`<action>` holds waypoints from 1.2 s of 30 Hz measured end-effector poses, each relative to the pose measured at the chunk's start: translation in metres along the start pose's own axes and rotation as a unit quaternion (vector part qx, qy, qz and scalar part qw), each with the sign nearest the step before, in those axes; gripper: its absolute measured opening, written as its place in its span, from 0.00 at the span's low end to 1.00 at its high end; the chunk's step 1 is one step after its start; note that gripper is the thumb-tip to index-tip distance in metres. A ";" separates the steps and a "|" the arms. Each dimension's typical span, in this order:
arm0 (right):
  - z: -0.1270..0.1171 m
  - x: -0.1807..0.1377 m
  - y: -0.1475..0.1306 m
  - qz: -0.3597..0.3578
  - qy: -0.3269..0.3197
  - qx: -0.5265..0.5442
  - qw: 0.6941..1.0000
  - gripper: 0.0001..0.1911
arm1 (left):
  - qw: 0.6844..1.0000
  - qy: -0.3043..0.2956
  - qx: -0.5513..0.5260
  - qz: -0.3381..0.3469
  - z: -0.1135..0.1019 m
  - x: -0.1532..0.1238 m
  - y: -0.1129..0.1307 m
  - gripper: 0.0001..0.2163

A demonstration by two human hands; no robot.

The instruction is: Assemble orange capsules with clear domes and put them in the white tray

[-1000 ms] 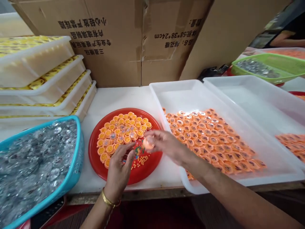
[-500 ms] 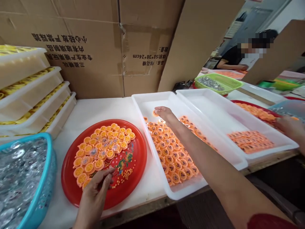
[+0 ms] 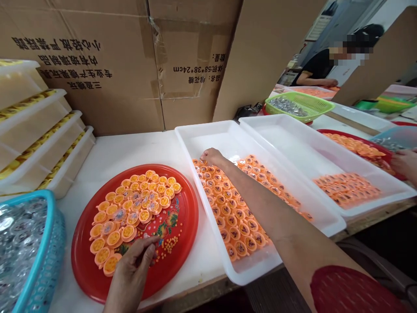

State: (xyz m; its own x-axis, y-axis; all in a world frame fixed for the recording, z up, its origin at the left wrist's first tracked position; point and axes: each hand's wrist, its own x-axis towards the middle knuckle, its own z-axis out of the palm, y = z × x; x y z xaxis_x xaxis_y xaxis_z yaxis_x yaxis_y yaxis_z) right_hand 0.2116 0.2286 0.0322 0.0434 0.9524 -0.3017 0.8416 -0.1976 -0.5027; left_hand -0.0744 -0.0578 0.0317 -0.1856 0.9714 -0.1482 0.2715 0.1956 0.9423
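My right hand (image 3: 213, 156) is at the far left part of a white plastic bin (image 3: 228, 267), its fingers closed on a small orange cup-shaped piece (image 3: 203, 161) at the end of the rows there. Below it lie many similar orange pieces (image 3: 233, 219) with printed clear tops, set in tight rows. My left hand (image 3: 135, 265) hovers over the near side of a round red tray (image 3: 86, 265), thumb and forefinger slightly apart, nothing visible between them. On this tray sit orange cups (image 3: 114, 238) filled with yellow beads, some topped with clear discs, and loose yellow beads (image 3: 171, 244).
At the left, a blue basket (image 3: 54, 243) holds clear discs, beside stacked white trays (image 3: 58, 156) of yellow pieces. Cardboard (image 3: 124, 108) stands behind. A second white bin (image 3: 276, 143), a green basket (image 3: 322, 106) and another person's hand (image 3: 405, 163) are to the right.
My right hand has brought the orange piece down and nearer, onto the end of the rows. My left hand stays over the red tray. The view has shifted slightly.
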 end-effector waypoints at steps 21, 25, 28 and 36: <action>0.010 -0.031 -0.023 -0.114 0.029 -0.122 0.986 0.12 | 0.998 -0.063 0.006 0.000 -0.013 -0.006 -0.023 0.17; 0.014 -0.034 -0.025 -0.118 0.033 -0.136 0.983 0.11 | 0.998 -0.057 0.014 0.021 -0.012 -0.007 -0.015 0.16; 0.013 -0.038 -0.029 -0.117 0.038 -0.137 0.983 0.13 | 0.998 -0.044 0.027 0.042 -0.019 -0.003 -0.009 0.15; 0.009 -0.132 -0.085 -0.182 0.098 -0.049 0.977 0.18 | 0.924 0.053 0.339 0.171 -0.045 0.032 0.003 0.11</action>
State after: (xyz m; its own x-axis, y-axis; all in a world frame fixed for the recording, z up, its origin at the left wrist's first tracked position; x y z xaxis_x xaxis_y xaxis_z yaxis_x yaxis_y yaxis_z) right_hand 0.1290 0.1175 0.1074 -0.1733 0.9837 0.0487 0.8677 0.1759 -0.4650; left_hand -0.1226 -0.0322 0.0430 -0.0606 0.9803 0.1880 0.8536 -0.0467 0.5188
